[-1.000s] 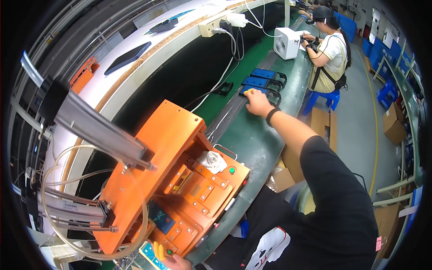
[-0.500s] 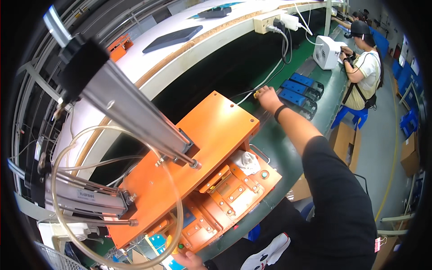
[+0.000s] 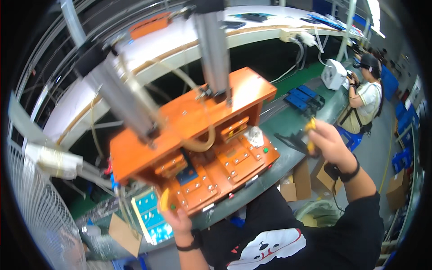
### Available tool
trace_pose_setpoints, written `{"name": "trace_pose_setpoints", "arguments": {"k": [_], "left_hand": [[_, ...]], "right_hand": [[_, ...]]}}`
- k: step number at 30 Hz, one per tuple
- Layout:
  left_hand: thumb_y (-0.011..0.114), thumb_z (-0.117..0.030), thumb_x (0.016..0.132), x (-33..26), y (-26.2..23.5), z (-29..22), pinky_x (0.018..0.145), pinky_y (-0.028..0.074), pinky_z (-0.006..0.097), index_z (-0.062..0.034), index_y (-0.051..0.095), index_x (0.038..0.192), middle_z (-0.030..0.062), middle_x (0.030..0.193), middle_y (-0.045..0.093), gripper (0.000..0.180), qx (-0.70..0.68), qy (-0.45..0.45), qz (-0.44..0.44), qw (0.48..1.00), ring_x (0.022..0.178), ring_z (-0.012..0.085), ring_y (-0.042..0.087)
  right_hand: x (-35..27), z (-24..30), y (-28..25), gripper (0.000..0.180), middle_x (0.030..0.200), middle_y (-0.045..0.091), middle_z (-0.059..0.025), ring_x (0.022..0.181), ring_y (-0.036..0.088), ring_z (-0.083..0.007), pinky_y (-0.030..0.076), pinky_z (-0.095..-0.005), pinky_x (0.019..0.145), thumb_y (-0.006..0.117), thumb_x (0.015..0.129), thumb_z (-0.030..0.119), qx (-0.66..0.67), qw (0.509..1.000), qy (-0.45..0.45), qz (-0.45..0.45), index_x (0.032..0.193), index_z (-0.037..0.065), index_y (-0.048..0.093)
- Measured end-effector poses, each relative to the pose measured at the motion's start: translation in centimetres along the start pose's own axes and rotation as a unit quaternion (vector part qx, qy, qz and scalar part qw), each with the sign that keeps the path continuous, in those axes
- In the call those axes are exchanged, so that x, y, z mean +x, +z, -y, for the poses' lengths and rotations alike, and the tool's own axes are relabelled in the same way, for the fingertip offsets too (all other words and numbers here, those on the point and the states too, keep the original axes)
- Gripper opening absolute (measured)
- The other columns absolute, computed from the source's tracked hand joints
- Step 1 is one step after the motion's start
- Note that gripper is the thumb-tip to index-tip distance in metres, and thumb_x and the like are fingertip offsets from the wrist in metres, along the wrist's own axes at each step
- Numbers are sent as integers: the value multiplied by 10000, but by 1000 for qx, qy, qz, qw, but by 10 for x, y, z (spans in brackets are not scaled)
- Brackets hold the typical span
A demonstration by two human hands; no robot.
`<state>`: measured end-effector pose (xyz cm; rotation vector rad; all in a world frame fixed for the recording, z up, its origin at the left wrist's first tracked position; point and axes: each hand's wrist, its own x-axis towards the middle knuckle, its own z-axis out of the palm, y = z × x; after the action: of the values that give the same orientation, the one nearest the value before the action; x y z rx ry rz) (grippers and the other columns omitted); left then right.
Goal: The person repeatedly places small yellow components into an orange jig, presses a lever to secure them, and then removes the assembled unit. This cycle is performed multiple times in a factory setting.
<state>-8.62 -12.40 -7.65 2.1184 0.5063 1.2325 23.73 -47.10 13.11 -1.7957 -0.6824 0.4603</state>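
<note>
My right hand, with yellow coverings on its fingertips, is at the right over the green bench. Its fingers are closed on a dark flat part, seen blurred and nearly edge-on. Beyond it lie blue-and-black frame-shaped parts. My left hand is at the front left corner of an orange press fixture, beside a green button. Its yellow-tipped finger points up, apart from the thumb, and nothing shows between them. A white crumpled cloth lies on the fixture's right side, near another green button.
Two silver air cylinders with clear hoses stand on the fixture. A blue sheet and brown cardboard lie at left, near a white wire-grille fan. A white boxy fan and a seated person are at far right.
My right hand has come back from the blue-and-black parts, now with a dark flat part. My left hand stays by the fixture's front left corner. The whole view has turned.
</note>
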Motion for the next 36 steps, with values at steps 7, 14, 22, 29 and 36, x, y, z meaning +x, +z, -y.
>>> {"name": "trace_pose_setpoints", "arguments": {"k": [7,14,22,29,36], "left_hand": [[577,-335,1035,6,-7,-9,1159,352,439,17,500,1479,185,1463,510,572,1,-28,-20,999,1382,333,461],[659,-209,966,8,-7,-5,1142,371,495,36,567,1386,239,1363,568,495,33,-18,-35,999,1296,435,497],[653,-202,960,10,-10,-8,1130,382,506,31,566,1388,229,1357,594,495,40,0,-37,999,1282,436,507],[653,-233,961,10,-12,-11,1141,378,511,37,566,1381,231,1376,586,507,36,14,-28,999,1307,439,490],[638,-248,972,11,-12,-10,1148,368,512,39,566,1381,234,1379,584,504,17,5,-28,999,1312,436,486]], "right_hand": [[-36,44,100,123,713,594,-105,625,617,-341,506,-443,577,733,851,63,-186,822,-425,331,913,43,629],[-2,40,225,100,760,613,-84,712,659,-302,524,-431,635,668,884,145,-254,742,-526,328,947,90,612],[49,0,291,213,864,626,-86,890,658,-302,538,-447,756,749,874,244,-302,761,-520,243,919,81,621],[40,-6,291,567,1071,643,-188,1116,614,-395,471,-520,1049,829,812,410,-327,794,-487,160,1171,14,639],[47,1,293,538,959,669,-148,990,665,-379,467,-545,1092,807,828,460,-338,792,-471,190,1115,37,640]]}}
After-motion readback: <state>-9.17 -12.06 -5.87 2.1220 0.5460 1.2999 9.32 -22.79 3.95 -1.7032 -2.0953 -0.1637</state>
